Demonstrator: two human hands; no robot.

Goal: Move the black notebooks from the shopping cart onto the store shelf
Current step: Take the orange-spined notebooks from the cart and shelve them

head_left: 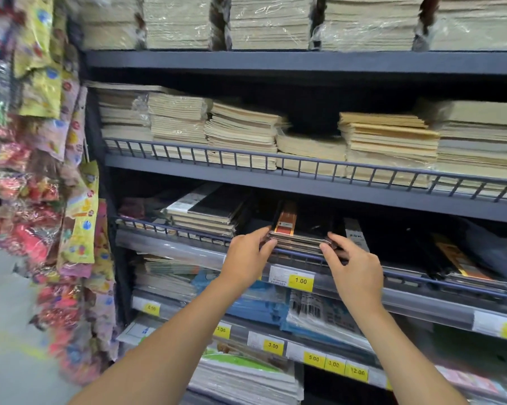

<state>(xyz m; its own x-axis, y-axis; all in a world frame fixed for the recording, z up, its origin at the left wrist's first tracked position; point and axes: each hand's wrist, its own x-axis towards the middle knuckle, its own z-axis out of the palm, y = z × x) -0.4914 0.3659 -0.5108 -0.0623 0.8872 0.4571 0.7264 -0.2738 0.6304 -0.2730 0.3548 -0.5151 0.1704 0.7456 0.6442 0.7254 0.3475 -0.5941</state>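
A stack of black notebooks (300, 233) with an orange label strip lies on the third store shelf (439, 302), its near edge over the wire rail. My left hand (246, 255) pinches the stack's left near corner. My right hand (353, 267) pinches its right near corner. Another pile of black notebooks (208, 211) lies to the left on the same shelf, and more black ones (462, 258) lie to the right. The shopping cart is out of view.
Stacks of beige wrapped notebooks (386, 141) fill the two shelves above. Lower shelves hold blue and white stationery packs (319, 314) behind yellow price tags (300, 280). Colourful packets (50, 176) hang on the left beside the shelving.
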